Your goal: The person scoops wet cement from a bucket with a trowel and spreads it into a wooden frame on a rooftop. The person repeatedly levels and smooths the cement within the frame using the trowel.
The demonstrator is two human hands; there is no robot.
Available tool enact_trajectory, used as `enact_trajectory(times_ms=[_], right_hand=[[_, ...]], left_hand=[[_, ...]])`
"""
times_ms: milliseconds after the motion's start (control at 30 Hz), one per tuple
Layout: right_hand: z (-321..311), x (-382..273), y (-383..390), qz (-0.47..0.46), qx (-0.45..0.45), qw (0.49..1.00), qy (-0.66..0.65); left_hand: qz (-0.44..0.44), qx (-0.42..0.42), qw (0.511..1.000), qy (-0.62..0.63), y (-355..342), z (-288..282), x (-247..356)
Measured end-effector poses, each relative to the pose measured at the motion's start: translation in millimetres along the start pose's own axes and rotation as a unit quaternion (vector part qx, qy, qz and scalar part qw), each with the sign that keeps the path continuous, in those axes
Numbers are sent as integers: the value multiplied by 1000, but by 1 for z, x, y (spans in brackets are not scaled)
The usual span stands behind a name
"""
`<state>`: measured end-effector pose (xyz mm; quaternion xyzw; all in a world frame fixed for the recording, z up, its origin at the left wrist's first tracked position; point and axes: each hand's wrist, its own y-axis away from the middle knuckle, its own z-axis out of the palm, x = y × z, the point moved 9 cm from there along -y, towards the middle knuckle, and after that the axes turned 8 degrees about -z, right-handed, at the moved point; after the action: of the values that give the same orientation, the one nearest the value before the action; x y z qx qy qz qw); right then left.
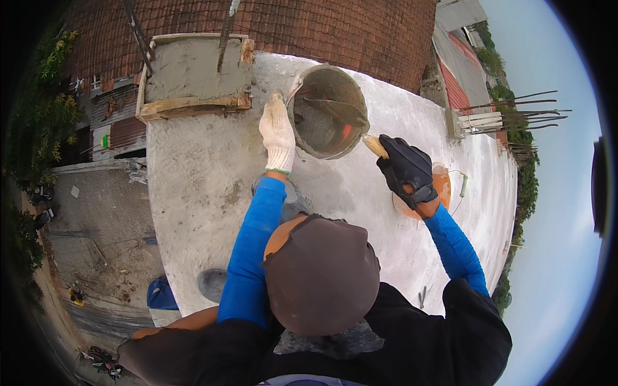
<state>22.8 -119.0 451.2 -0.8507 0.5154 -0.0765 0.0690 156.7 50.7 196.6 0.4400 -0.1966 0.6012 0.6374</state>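
A cement-caked bucket (355, 138) is tipped so that its mouth faces me, with grey mortar (314, 127) along its inside. My left hand (278, 132), in a white knit glove, grips the bucket's left rim. In a black glove, my right hand (407, 168) is closed round a trowel's wooden handle (374, 147), just right of the rim. The trowel's blade (335, 106) seems to reach into the bucket, smeared with mortar. Blue sleeves cover both forearms. Behind my right hand sits an orange-tinted pail (443, 183) with a wire handle, partly hidden.
Wooden formwork (193, 107) filled with wet concrete stands at far left, with upright rebar (225, 38) in it. A tiled roof (335, 32) lies beyond the pale slab (193, 193). Rebar ends (534, 110) jut out at right. The slab's left edge drops to ground below. A grey round container (212, 284) is near left.
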Motion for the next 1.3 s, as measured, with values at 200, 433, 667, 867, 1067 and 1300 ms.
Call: enact_trajectory(times_ms=[200,433,667,867,1067,1300], right_hand=[[36,40,-11,-29,-49,997,54],[52,16,-78,-213,25,975,56],[37,2,-78,-242,-118,958,105],[43,29,-116,-277,-62,947,148],[93,43,-106,-148,-219,954,144],[17,31,-108,-186,-195,953,141]], left_hand=[[22,-36,979,-200,-5,6,16],[17,-10,967,-252,0,22,26],[31,2,964,-264,-4,16,24],[33,-13,962,-269,-7,20,19],[61,2,949,-310,-5,21,25],[85,5,947,-310,-3,21,30]])
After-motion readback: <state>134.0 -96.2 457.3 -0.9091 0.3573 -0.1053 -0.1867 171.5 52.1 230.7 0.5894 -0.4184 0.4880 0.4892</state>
